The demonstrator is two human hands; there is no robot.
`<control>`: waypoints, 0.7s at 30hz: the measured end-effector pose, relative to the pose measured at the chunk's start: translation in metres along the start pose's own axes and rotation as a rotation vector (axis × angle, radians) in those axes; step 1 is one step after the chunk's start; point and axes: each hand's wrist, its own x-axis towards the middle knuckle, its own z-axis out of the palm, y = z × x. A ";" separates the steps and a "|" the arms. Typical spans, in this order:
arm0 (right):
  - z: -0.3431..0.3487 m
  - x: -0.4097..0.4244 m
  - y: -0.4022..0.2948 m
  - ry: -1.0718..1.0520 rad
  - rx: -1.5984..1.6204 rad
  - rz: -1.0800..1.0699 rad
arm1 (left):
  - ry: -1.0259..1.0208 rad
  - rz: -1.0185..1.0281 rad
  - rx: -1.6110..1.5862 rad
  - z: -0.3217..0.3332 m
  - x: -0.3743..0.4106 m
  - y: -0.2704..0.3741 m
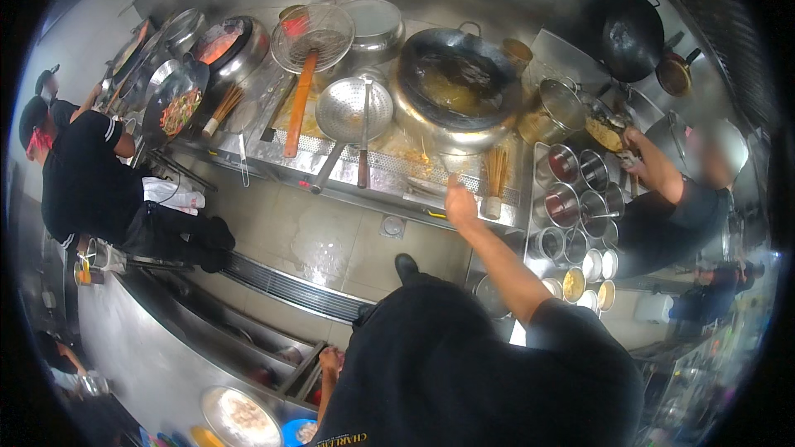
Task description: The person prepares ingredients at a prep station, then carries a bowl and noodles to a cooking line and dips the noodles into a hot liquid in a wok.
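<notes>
My right hand (pixel 461 202) reaches over the front edge of the steel range (pixel 413 167), its fingers curled. Whether it grips something thin there is unclear. Just beyond it, a large black wok (pixel 459 84) of yellowish oil sits in a round steel burner ring (pixel 456 139). A bamboo wok brush (pixel 495 186) stands to its right. My left hand (pixel 330 360) is low at my side, by an open drawer (pixel 304 379) in the counter behind; part of it is hidden. Close by are a blue bowl (pixel 299 431) and a steel bowl of pale food (pixel 242 416).
A perforated ladle (pixel 354 112) and a wire skimmer (pixel 313 37) lie across the range. Steel sauce pots (pixel 562 205) cluster at right. One co-worker (pixel 671 217) works there; another (pixel 87 174) stands left near a wok of vegetables (pixel 177 102). A drain grate (pixel 292 285) crosses the wet floor.
</notes>
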 end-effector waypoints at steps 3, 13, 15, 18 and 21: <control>-0.007 -0.001 -0.006 0.019 -0.026 -0.072 | 0.025 0.051 -0.073 0.004 -0.001 0.023; -0.179 0.163 0.091 0.179 -0.177 -0.074 | 0.031 0.013 -0.160 0.016 -0.011 0.031; -0.175 0.194 0.131 0.053 -0.384 -0.143 | 0.070 0.001 -0.188 0.021 -0.009 0.021; -0.141 0.215 0.154 -0.159 -0.152 -0.148 | 0.069 0.008 -0.270 0.030 -0.005 0.000; -0.113 0.205 0.141 -0.231 0.790 0.225 | 0.121 0.040 -0.220 0.042 0.002 -0.019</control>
